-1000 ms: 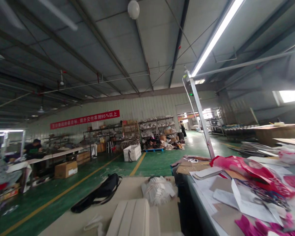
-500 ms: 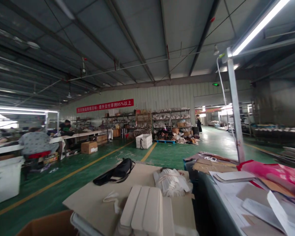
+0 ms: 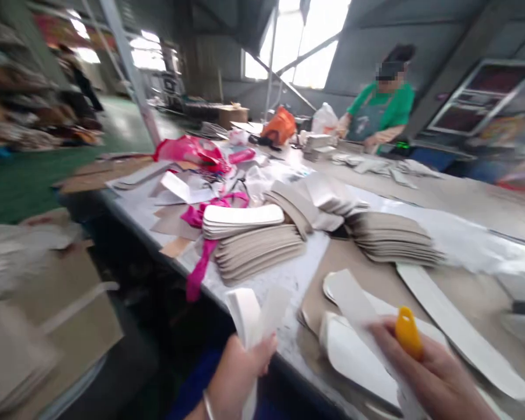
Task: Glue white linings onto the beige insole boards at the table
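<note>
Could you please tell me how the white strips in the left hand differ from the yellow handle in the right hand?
The white strips are pale and long, while the visible part of the yellow handle is bright and short, with a rounded end. The strips splay apart above the left hand; the handle is one solid-looking piece jutting from the right hand. Both are partly covered by the hand holding them.

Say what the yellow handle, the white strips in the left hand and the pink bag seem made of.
Yellow handle: probably smooth moulded plastic, from its even, bright colour and rounded end.
White strips: perhaps paper or thin card, matte and flat; blur leaves this open.
Pink bag: likely thin, shiny plastic film, creased with pale highlights.
</note>
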`<state>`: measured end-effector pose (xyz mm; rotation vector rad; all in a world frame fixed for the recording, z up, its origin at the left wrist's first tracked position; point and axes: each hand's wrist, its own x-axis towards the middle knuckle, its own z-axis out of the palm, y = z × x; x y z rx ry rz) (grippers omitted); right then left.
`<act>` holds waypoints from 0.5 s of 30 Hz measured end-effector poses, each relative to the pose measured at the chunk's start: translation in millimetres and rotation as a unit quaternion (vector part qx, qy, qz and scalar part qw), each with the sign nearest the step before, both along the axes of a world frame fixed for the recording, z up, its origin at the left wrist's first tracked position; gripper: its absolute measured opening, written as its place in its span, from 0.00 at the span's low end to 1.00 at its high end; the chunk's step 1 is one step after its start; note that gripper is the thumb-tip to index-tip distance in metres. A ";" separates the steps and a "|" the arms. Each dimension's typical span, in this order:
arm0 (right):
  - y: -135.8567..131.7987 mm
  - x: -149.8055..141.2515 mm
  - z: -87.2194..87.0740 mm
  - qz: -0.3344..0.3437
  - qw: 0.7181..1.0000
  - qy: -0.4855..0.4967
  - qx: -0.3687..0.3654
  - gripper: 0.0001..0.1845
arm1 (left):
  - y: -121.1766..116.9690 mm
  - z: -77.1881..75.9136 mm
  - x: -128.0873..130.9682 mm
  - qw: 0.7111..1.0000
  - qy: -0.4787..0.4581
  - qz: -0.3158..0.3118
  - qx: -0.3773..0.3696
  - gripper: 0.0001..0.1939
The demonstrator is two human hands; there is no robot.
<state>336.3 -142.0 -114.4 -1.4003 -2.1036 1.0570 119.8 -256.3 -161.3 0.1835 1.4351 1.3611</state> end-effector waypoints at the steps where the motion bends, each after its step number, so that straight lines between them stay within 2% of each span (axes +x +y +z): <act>1: -0.3 5.6 4.3 -0.005 1.000 -0.016 -0.022 0.22 | 6.4 0.2 -0.9 1.000 0.009 -0.020 0.004 0.17; 4: 8.6 11.0 9.0 0.044 0.990 -0.063 -0.117 0.25 | 23.0 6.9 -2.0 0.997 0.035 -0.072 0.000 0.23; 7: 20.0 20.7 6.4 0.104 0.968 -0.096 -0.209 0.26 | 35.7 12.6 4.2 0.991 0.051 -0.125 -0.012 0.21; 12: 24.4 46.5 5.1 0.092 0.960 -0.102 -0.242 0.25 | 50.9 7.1 22.7 0.974 0.068 -0.215 -0.028 0.19; 15: 25.2 47.6 5.2 0.106 0.954 -0.128 -0.251 0.23 | 56.8 2.8 32.1 0.966 0.073 -0.246 -0.038 0.18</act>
